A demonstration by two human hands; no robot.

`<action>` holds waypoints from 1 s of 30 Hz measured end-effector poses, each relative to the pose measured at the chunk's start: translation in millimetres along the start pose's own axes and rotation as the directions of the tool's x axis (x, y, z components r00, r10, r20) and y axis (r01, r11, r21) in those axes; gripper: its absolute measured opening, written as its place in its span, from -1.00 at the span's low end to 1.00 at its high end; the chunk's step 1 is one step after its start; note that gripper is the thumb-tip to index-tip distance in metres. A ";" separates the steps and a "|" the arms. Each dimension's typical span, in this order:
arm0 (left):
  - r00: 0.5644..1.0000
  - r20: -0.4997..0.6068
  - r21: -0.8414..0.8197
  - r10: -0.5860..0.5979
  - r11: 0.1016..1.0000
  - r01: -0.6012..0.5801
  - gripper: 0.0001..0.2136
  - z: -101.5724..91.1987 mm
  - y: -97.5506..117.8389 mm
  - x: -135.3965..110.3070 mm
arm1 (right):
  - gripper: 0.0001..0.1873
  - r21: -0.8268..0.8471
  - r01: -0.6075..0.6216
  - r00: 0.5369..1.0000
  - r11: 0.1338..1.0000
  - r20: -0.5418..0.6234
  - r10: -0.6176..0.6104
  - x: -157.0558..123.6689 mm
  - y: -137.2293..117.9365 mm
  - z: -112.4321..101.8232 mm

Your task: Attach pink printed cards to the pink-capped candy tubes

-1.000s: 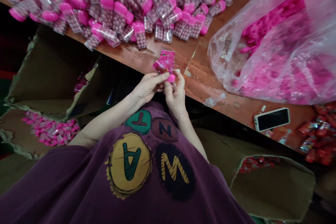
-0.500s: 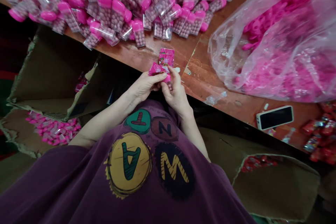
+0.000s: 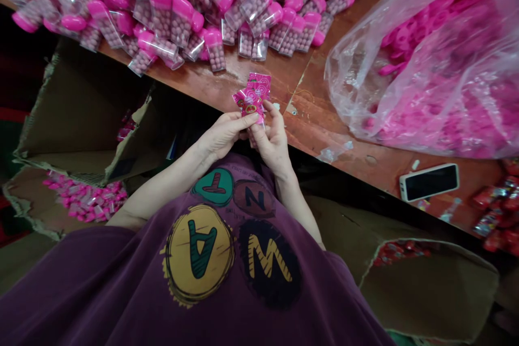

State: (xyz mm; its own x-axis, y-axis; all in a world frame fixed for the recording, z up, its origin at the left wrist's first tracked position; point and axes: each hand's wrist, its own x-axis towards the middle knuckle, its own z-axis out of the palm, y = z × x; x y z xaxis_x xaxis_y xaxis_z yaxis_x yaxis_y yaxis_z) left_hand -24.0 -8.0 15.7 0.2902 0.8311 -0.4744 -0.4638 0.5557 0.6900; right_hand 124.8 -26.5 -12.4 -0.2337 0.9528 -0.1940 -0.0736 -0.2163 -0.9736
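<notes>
Both hands meet at the near edge of a wooden table (image 3: pixel 348 124). My left hand (image 3: pixel 222 134) pinches a pink printed label sleeve (image 3: pixel 253 94) between thumb and fingers. My right hand (image 3: pixel 271 138) is closed on the same sleeve and on a small pink-capped candy tube, most of it hidden behind my fingers. The sleeve sticks up above both hands. A large heap of clear candy tubes with pink caps (image 3: pixel 178 5) lies on the table just beyond.
A clear plastic bag of pink caps (image 3: pixel 430 59) fills the right of the table. A phone (image 3: pixel 428 181) lies near the edge, red packets (image 3: pixel 497 211) beside it. Open cardboard boxes stand below: one at left (image 3: pixel 73 113) with finished pink tubes (image 3: pixel 83 200), one at right (image 3: pixel 430 286).
The pink sleeve has been turned and shifted slightly between my fingers; both hands have stayed at the table edge. The view has drifted a little.
</notes>
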 end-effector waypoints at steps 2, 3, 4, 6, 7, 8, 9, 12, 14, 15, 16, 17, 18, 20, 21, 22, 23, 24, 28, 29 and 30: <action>0.997 -0.066 -0.025 0.034 0.999 -0.036 -0.68 0.2 0.8 1.1 | -0.12 -0.018 0.006 1.000 1.000 0.015 -0.005 -3.6 -2.9 -2.8; 0.994 -0.101 -0.031 0.045 0.998 -0.048 -0.70 0.5 1.5 1.6 | -0.15 -0.022 0.003 0.999 1.000 0.034 -0.002 -6.0 -4.0 -3.7; 0.990 -0.129 -0.037 0.048 0.998 -0.053 -0.71 0.9 2.0 2.2 | -0.19 -0.022 -0.005 0.999 1.000 0.049 0.006 -8.3 -4.4 -3.7; 0.986 -0.159 -0.057 0.045 0.997 -0.055 -0.73 2.3 1.3 2.8 | -0.29 -0.015 -0.019 0.999 1.000 0.042 0.020 -11.7 -2.6 -0.5; 0.986 -0.163 -0.072 0.046 0.996 -0.058 -0.73 3.1 -0.3 2.7 | -0.32 -0.009 -0.016 1.000 1.000 0.015 0.016 -12.3 -0.7 2.6; 0.986 -0.161 -0.088 0.050 0.994 -0.065 -0.74 3.9 -2.6 2.2 | -0.34 -0.003 -0.006 1.000 1.000 -0.024 0.006 -12.2 1.5 6.3; 0.986 -0.156 -0.106 0.054 0.992 -0.071 -0.74 4.7 -5.5 1.3 | -0.35 0.004 0.005 0.998 1.000 -0.067 -0.005 -11.5 3.5 10.1; 0.992 -0.125 -0.145 0.030 0.988 -0.048 -0.73 5.4 -13.4 -2.6 | -0.38 0.067 -0.016 0.992 0.998 -0.121 0.024 -8.5 4.9 17.5; 0.995 -0.103 -0.162 -0.010 0.987 -0.007 -0.71 4.3 -14.1 -4.4 | -0.39 0.136 -0.074 0.993 0.988 -0.079 0.085 -8.0 1.4 17.4; 0.995 -0.100 -0.171 -0.019 0.985 0.002 -0.70 3.3 -12.6 -4.5 | -0.38 0.157 -0.091 0.994 0.983 -0.052 0.101 -8.4 -1.0 16.4; 0.994 -0.104 -0.179 -0.017 0.984 -0.002 -0.69 2.3 -10.0 -4.0 | -0.37 0.166 -0.098 0.994 0.981 -0.028 0.104 -9.1 -3.2 15.1; 0.993 -0.115 -0.185 -0.006 0.983 -0.015 -0.69 1.4 -6.8 -2.9 | -0.35 0.165 -0.098 0.995 0.981 -0.013 0.101 -9.8 -4.9 14.1; 0.991 -0.130 -0.187 0.006 0.982 -0.031 -0.68 0.9 -3.3 -1.6 | -0.33 0.164 -0.095 0.995 0.982 -0.005 0.097 -10.3 -5.7 13.5; 0.986 -0.165 -0.177 0.023 0.983 -0.052 -0.67 1.1 2.5 1.0 | -0.31 0.173 -0.107 0.994 0.979 0.007 0.108 -10.5 -4.7 14.1; 0.982 -0.185 -0.171 0.026 0.983 -0.058 -0.67 2.0 4.2 1.9 | -0.31 0.179 -0.114 0.993 0.977 0.001 0.115 -10.0 -2.9 15.2; 0.978 -0.206 -0.167 0.030 0.984 -0.065 -0.66 3.3 4.7 2.3 | -0.31 0.174 -0.113 0.993 0.978 -0.011 0.117 -9.3 -0.6 16.9; 0.972 -0.232 -0.166 0.037 0.983 -0.077 -0.65 5.0 4.2 2.3 | -0.32 0.156 -0.103 0.994 0.982 -0.025 0.108 -8.3 2.1 18.8; 0.964 -0.262 -0.164 0.048 0.982 -0.094 -0.64 6.9 2.8 2.0 | -0.32 0.125 -0.082 0.995 0.989 -0.039 0.087 -7.4 4.9 20.7; 0.917 -0.388 -0.146 0.093 0.976 -0.161 -0.64 13.4 -5.4 -0.4 | -0.37 -0.055 0.066 0.994 0.996 -0.084 -0.070 -5.1 13.6 26.1; 0.909 -0.406 -0.143 0.098 0.975 -0.170 -0.66 13.9 -6.7 -0.8 | -0.37 -0.092 0.091 0.991 0.992 -0.089 -0.099 -5.1 14.5 26.6; 0.905 -0.413 -0.147 0.098 0.974 -0.173 -0.68 13.7 -7.4 -1.1 | -0.38 -0.114 0.102 0.989 0.988 -0.096 -0.113 -5.2 14.7 26.8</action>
State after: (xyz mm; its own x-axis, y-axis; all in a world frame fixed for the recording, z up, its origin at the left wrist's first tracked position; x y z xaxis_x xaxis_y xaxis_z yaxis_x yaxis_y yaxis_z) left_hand -9.5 -12.8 18.6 -0.1284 0.7991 -0.5873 -0.6246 0.3949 0.6738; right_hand 98.9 -40.4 -22.5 -0.1301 0.9871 -0.0935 0.0142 -0.0924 -0.9956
